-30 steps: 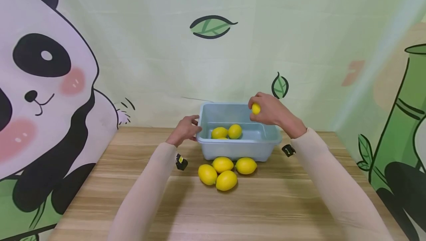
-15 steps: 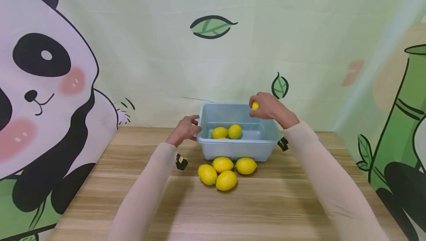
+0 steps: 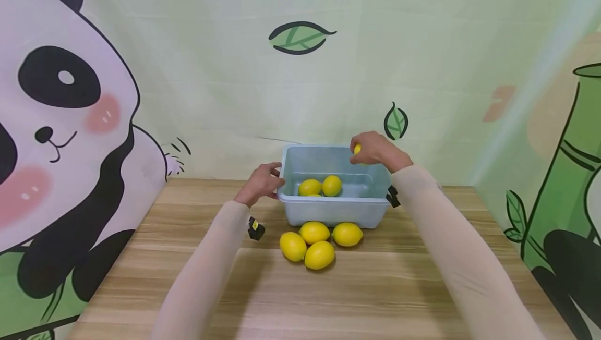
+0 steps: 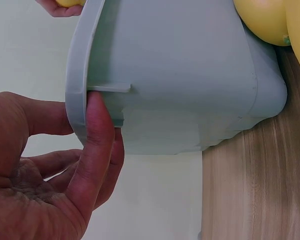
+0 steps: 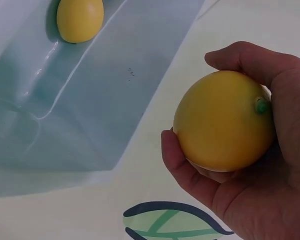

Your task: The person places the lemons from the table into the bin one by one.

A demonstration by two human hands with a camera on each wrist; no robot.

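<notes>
A light blue plastic basin [image 3: 335, 210] stands on the table in the head view. My left hand [image 3: 260, 181] grips its left rim; the left wrist view shows the fingers [image 4: 96, 150] curled over the rim's edge. Above the basin's back right part, my right hand [image 3: 377, 148] holds a lemon. In the right wrist view that lemon [image 5: 222, 120], with a green stem end, sits between thumb and fingers, and the palm side covers part of it. Inside the basin lie several lemons [image 3: 310, 187], one of them mostly hidden by the front wall.
Several more lemons [image 3: 320, 255] lie clustered on the wooden table [image 3: 300, 303] just in front of the basin. A printed wall cloth [image 3: 328, 95] with a panda and leaves rises close behind the basin.
My right hand, still holding its lemon, has shifted slightly, with wrist and forearm swinging left toward the basin. The left hand and the other lemons stay in place.
</notes>
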